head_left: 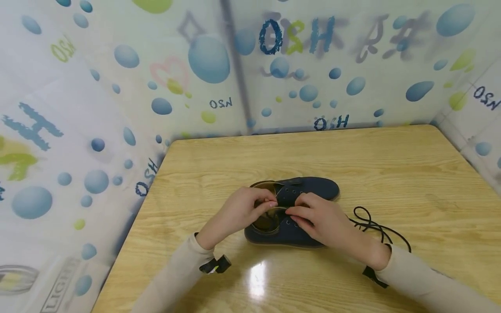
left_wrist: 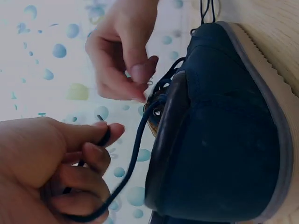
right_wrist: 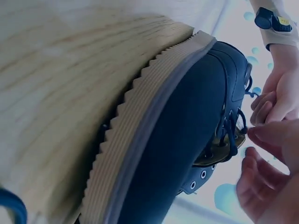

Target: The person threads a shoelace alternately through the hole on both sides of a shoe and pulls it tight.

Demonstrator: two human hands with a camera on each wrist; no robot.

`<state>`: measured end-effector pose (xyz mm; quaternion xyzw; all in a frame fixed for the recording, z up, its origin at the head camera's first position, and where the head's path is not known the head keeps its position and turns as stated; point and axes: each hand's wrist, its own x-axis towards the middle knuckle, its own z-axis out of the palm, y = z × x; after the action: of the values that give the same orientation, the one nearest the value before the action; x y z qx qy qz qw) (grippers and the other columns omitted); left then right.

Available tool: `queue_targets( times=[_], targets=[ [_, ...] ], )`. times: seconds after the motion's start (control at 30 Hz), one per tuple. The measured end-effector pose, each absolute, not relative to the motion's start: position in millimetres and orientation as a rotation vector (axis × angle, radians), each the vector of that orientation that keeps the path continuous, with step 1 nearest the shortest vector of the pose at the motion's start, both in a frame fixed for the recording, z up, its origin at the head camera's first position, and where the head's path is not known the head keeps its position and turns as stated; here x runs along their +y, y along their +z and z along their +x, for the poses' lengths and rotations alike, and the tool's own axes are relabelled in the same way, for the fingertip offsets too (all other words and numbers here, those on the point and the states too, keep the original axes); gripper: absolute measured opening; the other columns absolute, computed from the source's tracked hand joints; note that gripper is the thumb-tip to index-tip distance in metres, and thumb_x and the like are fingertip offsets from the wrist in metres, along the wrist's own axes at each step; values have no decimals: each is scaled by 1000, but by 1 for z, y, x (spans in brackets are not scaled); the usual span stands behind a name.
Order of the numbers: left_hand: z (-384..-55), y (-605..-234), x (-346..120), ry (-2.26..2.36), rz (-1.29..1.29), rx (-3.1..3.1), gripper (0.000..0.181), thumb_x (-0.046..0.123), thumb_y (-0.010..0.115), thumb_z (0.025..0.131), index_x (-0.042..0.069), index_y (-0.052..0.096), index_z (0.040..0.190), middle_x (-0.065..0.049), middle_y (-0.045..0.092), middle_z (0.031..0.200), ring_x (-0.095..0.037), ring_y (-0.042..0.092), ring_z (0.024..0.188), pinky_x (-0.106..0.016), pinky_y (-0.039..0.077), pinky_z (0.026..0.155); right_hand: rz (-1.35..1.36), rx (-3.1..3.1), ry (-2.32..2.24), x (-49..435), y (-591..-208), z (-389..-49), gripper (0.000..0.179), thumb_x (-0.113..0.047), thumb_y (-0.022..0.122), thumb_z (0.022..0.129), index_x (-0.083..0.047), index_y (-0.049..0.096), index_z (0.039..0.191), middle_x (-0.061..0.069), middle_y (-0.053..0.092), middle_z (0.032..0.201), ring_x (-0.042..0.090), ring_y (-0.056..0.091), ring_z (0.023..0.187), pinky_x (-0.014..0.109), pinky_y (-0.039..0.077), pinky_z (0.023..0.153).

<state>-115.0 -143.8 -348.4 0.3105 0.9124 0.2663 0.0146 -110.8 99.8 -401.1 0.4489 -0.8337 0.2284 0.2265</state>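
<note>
- At the bench's [head_left: 391, 174] middle lies the shoe [head_left: 309, 187], mid-lacing.
- Left hand [head_left: 238, 213] pinches the lace [left_wrist: 133, 154] beside the shoe's eyelets; right hand [head_left: 321, 219] pinches there too, contents unclear.
- Next, I judge: thread the lace tip through an eyelet.

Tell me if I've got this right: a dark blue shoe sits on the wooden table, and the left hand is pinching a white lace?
Not quite. The lace is dark, not white; the left wrist view shows the left hand pinching it beside the dark blue shoe on the wooden table.
</note>
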Motion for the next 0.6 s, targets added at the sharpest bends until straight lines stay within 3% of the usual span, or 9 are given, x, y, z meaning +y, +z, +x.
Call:
queue_targets(
  times=[0.1,0.17,0.33,0.47,0.6],
  targets=[
    [-114,-350,-142,789,952,2830,15,26,59,99,15,70,98,2,69,82,-3,46,57,-19,41,58,1289,-2320,481,97,-402,-108,20,-19,78,83,-17,78,103,-5,53,83,4,42,66,13,36,54],
    [-112,-351,-141,787,940,2772,15,24,57,100,12,68,99,1,66,81,-3,48,56,-19,44,56,1316,-2348,397,95,-401,-103,22,-23,76,86,-17,77,107,-5,55,87,2,45,67,13,38,54],
    [-110,-354,-138,753,958,2740,11,18,59,100,10,67,98,1,67,81,-3,52,59,-18,46,58,1395,-2425,268,91,-398,-91,37,-28,72,90,-12,69,123,2,65,118,7,67,84,21,55,65],
    [-109,-358,-134,577,961,2828,9,19,65,96,13,71,93,3,71,80,-2,54,59,-17,44,56,1434,-2511,228,92,-397,-88,47,-31,68,93,-10,61,135,5,62,136,12,71,95,26,58,70],
    [-108,-360,-132,450,962,2816,11,23,65,95,17,70,87,8,66,69,1,47,51,-17,39,49,1328,-2433,438,97,-393,-93,32,-21,73,89,-11,70,119,2,69,118,10,70,90,27,58,70]
  ],
)
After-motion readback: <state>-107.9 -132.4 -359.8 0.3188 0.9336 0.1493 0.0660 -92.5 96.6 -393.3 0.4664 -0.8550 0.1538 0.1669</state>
